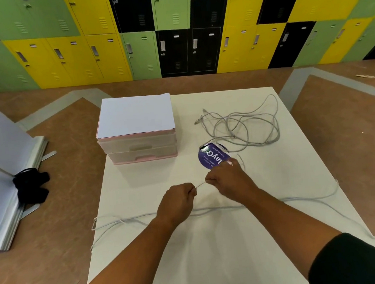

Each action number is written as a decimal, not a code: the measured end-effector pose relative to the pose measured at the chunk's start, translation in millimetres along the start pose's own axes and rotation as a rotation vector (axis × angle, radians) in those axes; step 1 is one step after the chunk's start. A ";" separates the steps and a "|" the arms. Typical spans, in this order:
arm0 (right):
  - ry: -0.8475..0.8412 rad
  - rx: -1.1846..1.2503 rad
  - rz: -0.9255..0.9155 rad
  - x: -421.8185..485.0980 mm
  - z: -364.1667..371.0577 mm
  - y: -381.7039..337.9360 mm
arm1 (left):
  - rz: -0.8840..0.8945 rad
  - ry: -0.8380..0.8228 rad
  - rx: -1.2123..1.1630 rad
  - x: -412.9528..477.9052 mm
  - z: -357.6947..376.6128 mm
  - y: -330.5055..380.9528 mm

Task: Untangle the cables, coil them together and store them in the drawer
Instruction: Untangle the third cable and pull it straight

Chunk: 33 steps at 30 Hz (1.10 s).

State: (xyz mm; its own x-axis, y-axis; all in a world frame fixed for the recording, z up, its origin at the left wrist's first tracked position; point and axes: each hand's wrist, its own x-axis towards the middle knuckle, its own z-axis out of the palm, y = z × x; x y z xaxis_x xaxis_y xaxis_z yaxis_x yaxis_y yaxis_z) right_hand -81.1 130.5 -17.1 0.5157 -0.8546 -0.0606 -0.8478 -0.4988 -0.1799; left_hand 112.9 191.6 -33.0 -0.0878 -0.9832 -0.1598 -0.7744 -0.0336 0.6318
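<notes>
Nearest you, a straightened cable run point(129, 218) lies across the counter point(202, 259) under your wrists, ends trailing off both sides. Your left hand point(180, 200) and right hand point(227, 181) each pinch a thin cable point(200, 184), taut between them, probably to draw out a kink. Beyond lie a purple sticker point(211, 156) and the unsorted tangle point(243, 126), right of the drawer unit point(137, 143), both drawers closed.

both bare forearms reach forward and angle toward each other. the left grip point(177, 198) is curled, knuckles up, pinching a thin cable point(200, 184) at its fingertips. the right grip point(227, 180), just beyond and beside it, curls on the same cable with one finger stretched forward.
</notes>
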 end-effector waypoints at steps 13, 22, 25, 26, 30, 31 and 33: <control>0.297 0.116 0.333 -12.1 -37.3 67.6 | -0.020 0.016 -0.070 13.3 7.3 8.9; 0.396 0.416 0.541 -37.9 -50.6 85.2 | 0.009 -0.046 -0.055 17.7 20.4 16.7; 0.353 0.422 0.518 -41.1 -52.8 86.5 | -0.015 -0.167 0.023 24.4 24.0 16.4; 0.336 0.423 0.512 -42.2 -52.5 86.7 | -0.015 -0.200 0.046 27.1 24.3 17.4; 0.295 0.442 0.530 -50.2 -49.9 88.2 | 0.005 -0.257 0.034 39.8 22.2 39.8; 0.280 0.442 0.532 -51.5 -48.9 87.8 | 0.021 -0.247 0.018 43.9 21.4 47.8; 0.259 0.441 0.529 -55.8 -47.0 88.6 | 0.083 -0.227 -0.017 54.5 24.2 67.2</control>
State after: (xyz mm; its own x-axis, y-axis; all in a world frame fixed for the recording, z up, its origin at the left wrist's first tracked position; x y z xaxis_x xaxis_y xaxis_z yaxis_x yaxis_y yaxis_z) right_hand -190.8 127.2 16.6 -0.0412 -0.9989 -0.0244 -0.8186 0.0477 -0.5724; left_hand 40.9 140.1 -17.5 -0.2911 -0.9171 -0.2722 -0.7484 0.0410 0.6620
